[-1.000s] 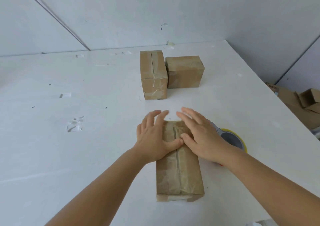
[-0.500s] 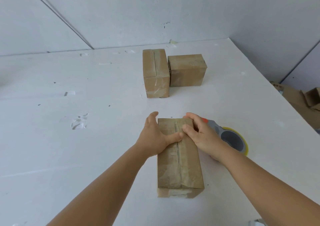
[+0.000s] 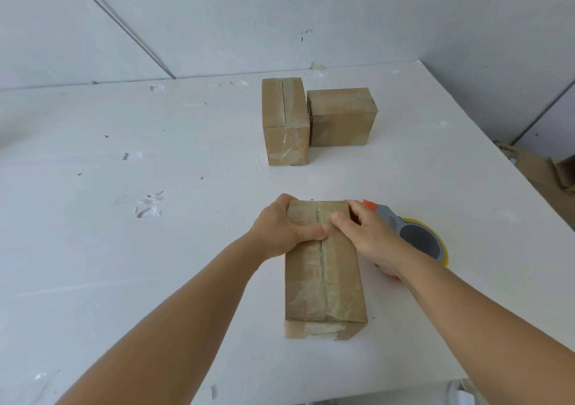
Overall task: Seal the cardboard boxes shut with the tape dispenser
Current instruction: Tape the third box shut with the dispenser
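The near box [image 3: 323, 267] lies flat on the white table [image 3: 124, 249], its long side running away from the person, with tape shining along its top seam. Both hands clamp its far end. The left hand [image 3: 280, 230] wraps the far left corner, thumb laid across the top toward the seam and fingers curled over the far edge. The right hand [image 3: 367, 233] grips the far right corner, thumb on top just beside the seam, almost touching the left thumb, fingers curled over the edge.

The dispenser [image 3: 413, 236] lies on the table just right of the near box, partly hidden behind the right hand and wrist: a grey body with an orange tip and a yellow roll. Neither hand holds it.

Well beyond the near box stand 2 more boxes, touching each other. The left far box [image 3: 284, 121] is the taller, with tape strips down its front. The right far box [image 3: 342, 117] is lower and also taped.

Off the table's right edge, loose cardboard [image 3: 541, 171] lies lower down.
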`<state>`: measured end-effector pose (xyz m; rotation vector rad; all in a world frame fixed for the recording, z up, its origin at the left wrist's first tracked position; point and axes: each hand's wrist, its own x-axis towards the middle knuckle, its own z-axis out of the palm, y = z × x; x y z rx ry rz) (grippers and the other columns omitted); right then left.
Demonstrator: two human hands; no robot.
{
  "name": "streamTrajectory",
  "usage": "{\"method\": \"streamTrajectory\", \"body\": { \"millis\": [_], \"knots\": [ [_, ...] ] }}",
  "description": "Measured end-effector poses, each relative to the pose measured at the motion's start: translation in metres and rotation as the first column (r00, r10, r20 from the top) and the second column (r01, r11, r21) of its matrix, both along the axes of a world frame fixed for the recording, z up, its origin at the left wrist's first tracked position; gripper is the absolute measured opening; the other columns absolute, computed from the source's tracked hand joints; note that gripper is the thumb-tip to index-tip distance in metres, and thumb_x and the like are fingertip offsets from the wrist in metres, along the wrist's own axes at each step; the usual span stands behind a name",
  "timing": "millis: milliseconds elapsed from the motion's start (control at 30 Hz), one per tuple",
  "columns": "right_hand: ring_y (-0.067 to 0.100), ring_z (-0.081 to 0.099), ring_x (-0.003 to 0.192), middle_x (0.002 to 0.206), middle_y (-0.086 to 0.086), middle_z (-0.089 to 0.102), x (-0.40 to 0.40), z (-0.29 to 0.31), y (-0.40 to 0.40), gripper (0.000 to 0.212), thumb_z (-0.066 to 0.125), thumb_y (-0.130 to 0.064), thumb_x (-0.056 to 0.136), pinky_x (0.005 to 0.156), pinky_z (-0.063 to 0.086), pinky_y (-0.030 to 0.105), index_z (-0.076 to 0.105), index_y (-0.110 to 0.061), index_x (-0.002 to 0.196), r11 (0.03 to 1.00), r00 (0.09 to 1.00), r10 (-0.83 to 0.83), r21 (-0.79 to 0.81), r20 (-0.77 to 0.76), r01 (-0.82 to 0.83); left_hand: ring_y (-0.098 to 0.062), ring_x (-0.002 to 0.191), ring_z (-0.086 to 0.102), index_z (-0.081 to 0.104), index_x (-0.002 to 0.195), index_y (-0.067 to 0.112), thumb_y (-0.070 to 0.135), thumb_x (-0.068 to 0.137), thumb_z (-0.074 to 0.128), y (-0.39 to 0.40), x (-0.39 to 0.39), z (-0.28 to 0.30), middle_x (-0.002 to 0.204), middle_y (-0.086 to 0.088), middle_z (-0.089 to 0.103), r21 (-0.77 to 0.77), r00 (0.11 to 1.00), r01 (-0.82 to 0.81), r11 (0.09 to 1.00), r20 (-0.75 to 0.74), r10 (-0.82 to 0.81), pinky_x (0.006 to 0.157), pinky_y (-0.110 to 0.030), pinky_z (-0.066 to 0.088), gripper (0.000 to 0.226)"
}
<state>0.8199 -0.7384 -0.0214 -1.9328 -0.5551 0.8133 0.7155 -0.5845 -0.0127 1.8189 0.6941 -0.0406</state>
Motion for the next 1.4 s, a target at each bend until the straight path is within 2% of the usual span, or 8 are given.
{"method": "streamTrajectory", "body": {
  "millis": [133,367,567,733,933,1067,1200,1400],
  "knots": [
    [0.012,0.060,0.111,0.120,-0.008,0.063,0.004,-0.001,-0.003,0.031,0.051,-0.044,0.095,0.100,0.048,0.044,0.054,-0.033,0.123,0.999,0.999,0.048,0.006,-0.020,-0.048,-0.008,0.087,0.064,0.052,0.106,0.026,0.047,0.060,0.085,0.000,0.001,0.001,0.095,0.009,0.063,0.059,1.000,0.025,0.998,0.015,-0.026,0.075,-0.027,0.055,0.060],
    [0.017,0.040,0.134,0.155,-0.002,0.029,-0.006,0.019,0.001,0.077,0.047,-0.058,0.089,0.109,0.038,0.042,0.007,-0.037,0.151,0.979,0.997,0.071,-0.188,-0.022,-0.074,-0.006,0.092,0.060,0.052,0.117,0.027,0.054,0.062,0.080,0.002,-0.006,0.013,0.107,0.009,0.062,0.215,0.999,0.034,0.976,0.024,-0.040,0.077,-0.022,0.050,0.067],
    [0.011,0.066,0.088,0.106,-0.003,0.065,-0.024,0.030,0.005,0.037,0.046,-0.036,0.099,0.060,0.053,0.024,0.045,-0.029,0.134,0.984,0.980,0.076,-0.142,-0.187,-0.103,-0.023,0.124,0.044,0.020,0.146,0.010,0.051,0.074,0.073,0.004,-0.015,0.024,0.146,-0.005,0.026,0.303,0.980,-0.176,0.937,-0.035,0.196,0.085,-0.025,0.037,0.099],
    [0.015,0.064,0.098,0.110,-0.001,0.066,-0.023,0.029,0.020,0.027,0.045,-0.031,0.098,0.074,0.054,0.029,0.055,-0.028,0.124,0.998,0.993,0.017,-0.051,-0.115,-0.023,-0.018,0.097,0.062,0.046,0.118,0.020,0.059,0.058,0.069,-0.005,-0.023,0.016,0.118,0.000,0.055,0.185,0.986,-0.153,0.971,-0.045,0.164,0.082,-0.039,0.056,0.075],
    [0.017,0.062,0.101,0.116,0.002,0.063,-0.011,0.029,0.035,0.032,0.045,-0.033,0.097,0.085,0.053,0.033,0.052,-0.026,0.127,0.999,0.998,0.009,-0.037,-0.066,-0.012,-0.019,0.097,0.061,0.045,0.117,0.020,0.043,0.081,0.067,-0.007,-0.010,0.018,0.110,0.000,0.060,0.246,0.974,-0.226,0.943,0.036,0.224,0.083,-0.036,0.051,0.048],
    [0.022,0.050,0.121,0.133,0.000,0.052,0.003,0.028,0.016,0.054,0.046,-0.045,0.096,0.095,0.038,0.030,0.038,-0.020,0.143,0.969,0.974,0.096,-0.244,0.204,-0.045,-0.023,0.115,0.054,0.040,0.130,0.023,0.042,0.083,0.064,-0.013,-0.010,0.019,0.129,-0.004,0.050,0.374,0.973,-0.222,0.901,0.018,0.232,0.089,-0.034,0.045,0.056],
    [0.033,0.049,0.115,0.121,0.013,0.050,0.016,0.015,-0.029,0.063,0.066,-0.047,0.081,0.090,0.042,0.036,0.045,-0.005,0.122,0.868,0.832,0.149,-0.474,0.535,0.150,-0.024,0.138,0.021,0.044,0.137,0.028,0.040,0.089,0.058,-0.028,-0.019,0.027,0.148,-0.005,0.028,0.613,0.980,-0.178,0.770,0.041,0.194,0.105,-0.036,0.031,0.051],
    [0.032,0.055,0.114,0.124,0.016,0.054,0.015,-0.014,-0.066,0.069,0.068,-0.044,0.081,0.091,0.045,0.034,0.039,0.000,0.126,0.741,0.793,0.234,-0.631,0.563,0.230,-0.023,0.134,0.027,0.049,0.136,0.028,0.040,0.090,0.057,-0.043,-0.032,0.030,0.140,0.000,0.038,0.663,0.996,-0.054,0.747,-0.013,0.083,0.108,-0.031,0.026,0.048]
  ]
}}
